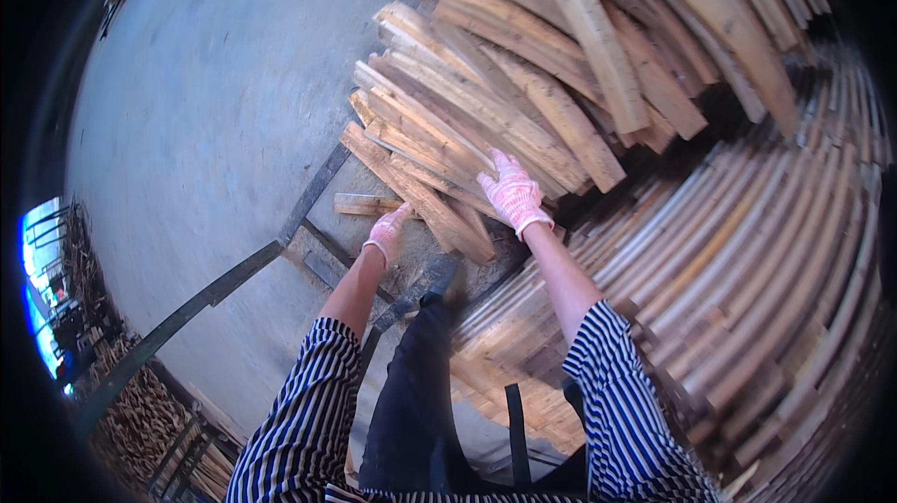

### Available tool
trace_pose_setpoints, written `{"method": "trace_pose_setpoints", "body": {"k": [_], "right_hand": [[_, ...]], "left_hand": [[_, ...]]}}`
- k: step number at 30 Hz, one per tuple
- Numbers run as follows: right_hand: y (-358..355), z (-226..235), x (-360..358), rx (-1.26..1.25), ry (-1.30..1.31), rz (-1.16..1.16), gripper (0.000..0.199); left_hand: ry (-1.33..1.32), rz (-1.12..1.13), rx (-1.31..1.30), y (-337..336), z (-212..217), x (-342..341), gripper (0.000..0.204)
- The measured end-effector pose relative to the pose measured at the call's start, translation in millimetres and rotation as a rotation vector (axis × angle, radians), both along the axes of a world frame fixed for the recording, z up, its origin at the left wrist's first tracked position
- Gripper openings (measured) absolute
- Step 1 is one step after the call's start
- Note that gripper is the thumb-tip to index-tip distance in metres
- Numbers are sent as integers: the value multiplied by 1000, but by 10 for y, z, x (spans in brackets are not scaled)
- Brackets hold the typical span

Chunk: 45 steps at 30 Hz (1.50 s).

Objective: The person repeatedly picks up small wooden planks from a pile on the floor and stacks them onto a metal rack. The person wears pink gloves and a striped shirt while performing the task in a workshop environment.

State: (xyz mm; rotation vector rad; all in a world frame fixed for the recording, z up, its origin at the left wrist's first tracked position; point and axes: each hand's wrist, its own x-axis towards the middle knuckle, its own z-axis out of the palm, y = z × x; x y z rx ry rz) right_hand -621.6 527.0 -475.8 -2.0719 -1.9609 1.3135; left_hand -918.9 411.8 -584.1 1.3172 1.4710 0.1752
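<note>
Both my hands wear pink-and-white knitted gloves and reach into a heap of rough wooden planks. My left hand [386,234] is closed at the left edge of a short, broad wooden plank [416,190] that slants across the near side of the heap; its fingertips are partly hidden there. To the right and a little farther off, my right hand [513,193] is closed around the near end of a narrow wooden strip [439,122]. Another short piece of wood [364,205] lies flat just beyond my left hand, partly under the broad plank.
More long planks [579,45] are heaped at the far right. A large stack of boards [747,251] fills the right side, close to my right arm. A dark metal frame [224,277] crosses the floor on the left. Several thin sticks [140,410] are piled at the lower left.
</note>
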Motion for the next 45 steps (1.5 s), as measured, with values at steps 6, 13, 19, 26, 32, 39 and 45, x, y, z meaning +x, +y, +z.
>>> {"method": "trace_pose_setpoints", "body": {"k": [6,13,19,26,32,39,45], "right_hand": [[-264,-692,-937,231,-278,194,84],[-719,-1050,-707,383,-459,202,39],[-336,-1208,-420,508,-430,195,82],[-92,-937,-542,164,-497,104,86],[-195,-833,-488,40,-341,206,66],[-218,-887,-596,-3,-362,130,71],[215,-621,-113,-418,86,153,100]], "left_hand": [[-484,990,-221,-362,-1111,-293,82],[-635,1332,-401,25,-838,674,67],[-725,1296,-525,268,-755,800,62],[-972,1326,-511,145,-1015,727,58],[-823,1387,-396,-271,-655,603,53],[-263,1353,-178,-713,2,168,54],[-403,1464,-128,-1032,590,-124,55]]}}
